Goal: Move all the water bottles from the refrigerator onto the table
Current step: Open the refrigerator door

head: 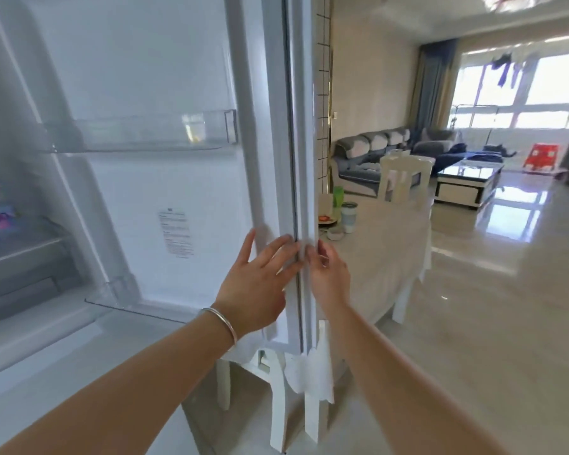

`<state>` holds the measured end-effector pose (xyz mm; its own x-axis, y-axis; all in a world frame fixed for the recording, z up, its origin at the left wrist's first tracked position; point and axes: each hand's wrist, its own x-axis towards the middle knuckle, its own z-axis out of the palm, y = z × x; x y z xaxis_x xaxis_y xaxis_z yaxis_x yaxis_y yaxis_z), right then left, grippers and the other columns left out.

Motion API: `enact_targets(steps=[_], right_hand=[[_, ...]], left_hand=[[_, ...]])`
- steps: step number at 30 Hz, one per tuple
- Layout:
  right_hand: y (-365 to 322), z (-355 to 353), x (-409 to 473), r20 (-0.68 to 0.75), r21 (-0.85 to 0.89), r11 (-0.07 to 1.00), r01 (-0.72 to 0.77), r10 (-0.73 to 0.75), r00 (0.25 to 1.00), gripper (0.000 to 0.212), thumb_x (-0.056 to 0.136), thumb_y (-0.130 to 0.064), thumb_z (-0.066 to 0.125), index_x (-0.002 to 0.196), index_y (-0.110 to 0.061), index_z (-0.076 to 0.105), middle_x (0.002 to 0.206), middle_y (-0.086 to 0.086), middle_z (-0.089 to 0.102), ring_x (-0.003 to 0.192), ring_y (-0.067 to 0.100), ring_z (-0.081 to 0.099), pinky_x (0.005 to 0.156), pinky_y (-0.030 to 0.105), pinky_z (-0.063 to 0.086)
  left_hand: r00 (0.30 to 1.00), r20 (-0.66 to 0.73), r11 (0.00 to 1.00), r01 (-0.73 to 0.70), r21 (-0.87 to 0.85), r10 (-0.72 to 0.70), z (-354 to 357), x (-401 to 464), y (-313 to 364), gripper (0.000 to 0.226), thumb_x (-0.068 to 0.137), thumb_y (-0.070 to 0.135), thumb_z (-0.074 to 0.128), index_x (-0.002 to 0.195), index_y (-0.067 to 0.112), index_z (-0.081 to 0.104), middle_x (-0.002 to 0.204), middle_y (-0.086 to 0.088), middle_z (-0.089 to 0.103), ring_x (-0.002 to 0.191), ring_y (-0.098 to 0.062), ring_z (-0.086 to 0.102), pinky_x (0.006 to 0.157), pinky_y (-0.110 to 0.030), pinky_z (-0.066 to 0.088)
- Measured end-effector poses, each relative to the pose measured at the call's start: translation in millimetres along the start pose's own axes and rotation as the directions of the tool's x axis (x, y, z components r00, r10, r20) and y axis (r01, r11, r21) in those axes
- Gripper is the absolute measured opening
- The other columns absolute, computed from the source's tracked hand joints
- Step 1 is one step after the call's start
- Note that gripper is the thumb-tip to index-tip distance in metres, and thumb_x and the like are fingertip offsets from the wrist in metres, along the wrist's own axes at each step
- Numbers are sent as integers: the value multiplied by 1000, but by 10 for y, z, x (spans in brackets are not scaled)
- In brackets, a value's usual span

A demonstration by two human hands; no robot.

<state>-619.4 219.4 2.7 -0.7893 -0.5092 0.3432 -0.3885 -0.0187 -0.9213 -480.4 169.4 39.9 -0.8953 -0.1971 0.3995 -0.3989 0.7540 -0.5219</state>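
The white refrigerator door (165,165) stands open in front of me, its inner side facing me. Its clear door shelf (138,133) holds nothing I can see. My left hand (260,280), with a silver bangle on the wrist, lies flat with spread fingers on the door's inner edge. My right hand (329,274) wraps around the door's outer edge from the other side. No water bottle is visible. The table (391,244), under a white cloth, stands just behind the door on the right.
On the table's far end stand a green cup (338,197), a pale tumbler (349,216) and small dishes. A white chair (404,178) is at the table. Beyond are a grey sofa (375,159), a coffee table (467,182) and shiny floor. Fridge shelves (17,247) show at left.
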Motion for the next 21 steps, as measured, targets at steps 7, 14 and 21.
enact_targets(steps=[7,14,21], right_hand=[[13,-42,605,-25,-83,987,-136,135,991,33,98,-28,40,124,-15,56,120,8,56,98,15,48,77,14,27],[50,67,1002,-108,15,980,-200,201,974,20,93,-24,46,108,-17,57,103,2,55,88,15,50,72,23,36],[120,90,1098,-175,-29,990,-142,134,975,8,93,-21,45,94,-24,53,95,0,57,86,16,52,66,22,35]], left_hand=[[997,40,997,-62,-40,64,353,655,54,71,93,32,38,150,22,-3,160,0,-9,146,-20,-16,108,-55,-22],[995,-54,996,-81,-41,78,690,1013,16,74,88,27,43,150,22,2,160,-2,-5,143,-21,-20,102,-57,-32],[978,-176,994,-112,2,111,893,1158,-32,75,73,32,61,143,23,36,155,-1,29,145,-24,21,112,-59,-10]])
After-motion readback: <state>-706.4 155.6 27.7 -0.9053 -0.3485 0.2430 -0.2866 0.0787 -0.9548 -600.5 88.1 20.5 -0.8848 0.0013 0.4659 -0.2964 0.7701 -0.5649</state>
